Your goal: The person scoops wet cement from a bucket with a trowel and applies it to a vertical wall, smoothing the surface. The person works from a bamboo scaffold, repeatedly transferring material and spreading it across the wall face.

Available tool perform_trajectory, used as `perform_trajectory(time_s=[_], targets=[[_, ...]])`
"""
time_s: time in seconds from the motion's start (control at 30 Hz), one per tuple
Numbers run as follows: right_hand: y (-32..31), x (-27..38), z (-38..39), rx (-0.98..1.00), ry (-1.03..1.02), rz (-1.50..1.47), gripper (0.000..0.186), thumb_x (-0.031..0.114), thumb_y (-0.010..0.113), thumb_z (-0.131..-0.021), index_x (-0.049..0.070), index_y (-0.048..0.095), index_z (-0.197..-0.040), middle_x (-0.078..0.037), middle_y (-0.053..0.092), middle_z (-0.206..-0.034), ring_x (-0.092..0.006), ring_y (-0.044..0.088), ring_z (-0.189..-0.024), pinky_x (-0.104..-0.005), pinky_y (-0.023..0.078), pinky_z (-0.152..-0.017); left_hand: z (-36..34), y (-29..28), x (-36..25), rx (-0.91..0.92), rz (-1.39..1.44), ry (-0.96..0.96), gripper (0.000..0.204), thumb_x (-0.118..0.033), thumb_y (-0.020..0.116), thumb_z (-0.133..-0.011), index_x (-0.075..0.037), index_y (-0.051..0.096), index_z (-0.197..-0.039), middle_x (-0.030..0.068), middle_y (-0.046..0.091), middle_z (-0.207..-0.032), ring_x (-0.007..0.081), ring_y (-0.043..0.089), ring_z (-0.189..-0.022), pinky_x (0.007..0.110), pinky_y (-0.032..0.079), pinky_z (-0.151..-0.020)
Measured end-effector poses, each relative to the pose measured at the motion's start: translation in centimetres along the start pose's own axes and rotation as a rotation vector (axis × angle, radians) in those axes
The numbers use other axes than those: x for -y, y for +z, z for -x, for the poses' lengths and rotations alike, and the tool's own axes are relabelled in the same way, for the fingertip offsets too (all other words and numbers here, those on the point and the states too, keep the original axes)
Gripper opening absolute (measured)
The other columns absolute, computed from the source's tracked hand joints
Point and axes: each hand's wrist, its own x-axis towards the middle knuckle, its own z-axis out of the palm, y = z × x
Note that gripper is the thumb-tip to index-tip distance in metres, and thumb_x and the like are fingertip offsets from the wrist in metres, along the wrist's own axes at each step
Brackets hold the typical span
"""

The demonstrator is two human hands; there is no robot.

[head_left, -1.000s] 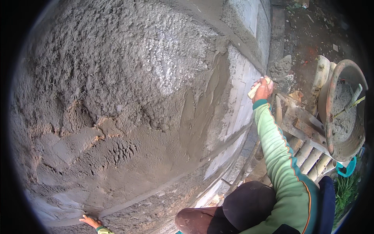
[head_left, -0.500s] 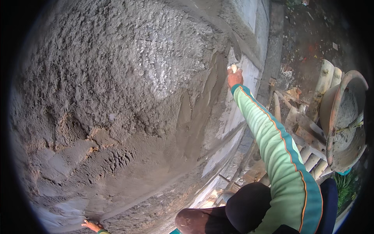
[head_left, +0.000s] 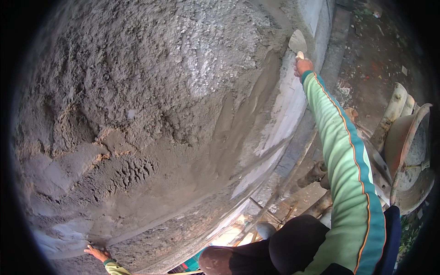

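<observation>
With my arm stretched far out, my right hand (head_left: pixel 303 67) grips the pale handle of a pointed trowel (head_left: pixel 298 41). The trowel's grey blade lies over the smooth mortar strip beside the wall's right edge; whether it touches the surface I cannot tell. Wet grey mortar (head_left: pixel 114 82) covers most of the wall, rough on the left and smoothed in streaks near the right border. At the lower left, my left hand (head_left: pixel 97 252) rests on the mortared surface by a long ridge, its fingers stretched out and holding nothing.
A mortar-crusted basin (head_left: pixel 412 165) stands at the right, beside thick bamboo poles (head_left: pixel 389 114). A bare pale strip (head_left: pixel 284 107) runs along the wall's edge. Below it are scaffold pieces (head_left: pixel 316 206), next to my bent knee (head_left: pixel 298 243). Littered dark ground (head_left: pixel 376 50) lies at the upper right.
My right hand has moved up and to the right with the trowel, whose blade now shows its broad face. The view has shifted slightly, and more of my left hand shows.
</observation>
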Motion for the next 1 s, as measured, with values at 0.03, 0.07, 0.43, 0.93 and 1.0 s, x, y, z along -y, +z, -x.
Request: perform_trajectory(time_s=[0.03,0.07,0.43,0.93,1.0], targets=[[0.1,0.7,-0.4,0.026,0.001,0.027,0.025,0.028,0.062,-0.098,0.005,0.058,-0.106,-0.005,0.059,-0.085,-0.0158,0.057,-0.067,-0.0316,0.047,-0.052,0.1,0.1,0.2,0.033,0.043,-0.042,0.101,-0.034,0.061,-0.096,-0.011,-0.014,-0.159,0.0060,0.010,-0.168,0.0261,0.030,-0.146,0.045,0.019,-0.123],[0.4,1.2,-0.6,0.053,0.002,0.050,0.024,0.027,0.061,-0.098,0.005,0.058,-0.107,-0.004,0.059,-0.085,-0.0153,0.057,-0.068,-0.0311,0.047,-0.054,-0.3,-0.1,0.0,0.028,0.419,-0.181,0.098,-0.032,0.059,-0.096,-0.012,-0.014,-0.159,0.0052,0.018,-0.166,0.0261,0.031,-0.146,0.046,0.018,-0.124],[-0.7,3.0,6.5,0.432,-0.129,-0.464,0.031,0.014,0.057,-0.098,0.002,0.051,-0.126,-0.007,0.062,-0.104,-0.0129,0.057,-0.080,-0.0289,0.047,-0.061,3.9,1.9,-4.0,-0.136,0.313,-0.080,0.087,-0.040,0.053,-0.101,-0.009,-0.001,-0.161,0.0111,0.007,-0.168,0.0238,0.028,-0.147,0.043,0.028,-0.119],[0.4,-3.1,16.1,-0.214,-0.170,-0.315,0.056,0.007,0.063,-0.094,0.005,0.036,-0.142,-0.008,0.061,-0.096,-0.0151,0.060,-0.070,-0.0268,0.050,-0.051,1.5,0.3,-1.0,-0.042,-0.020,0.004,0.091,-0.032,0.059,-0.098,-0.009,-0.002,-0.161,0.0102,-0.007,-0.168,0.0235,0.019,-0.151,0.042,0.023,-0.121],[1.4,-3.6,17.0,0.099,-0.183,-0.315,0.051,0.010,0.063,-0.095,0.006,0.039,-0.140,-0.007,0.061,-0.096,-0.0151,0.061,-0.071,-0.0277,0.051,-0.051,2.0,-0.7,-1.3,-0.046,0.037,-0.043,0.088,-0.035,0.055,-0.100,-0.011,-0.003,-0.161,0.0086,-0.006,-0.168,0.0230,0.019,-0.151,0.045,0.024,-0.120]])
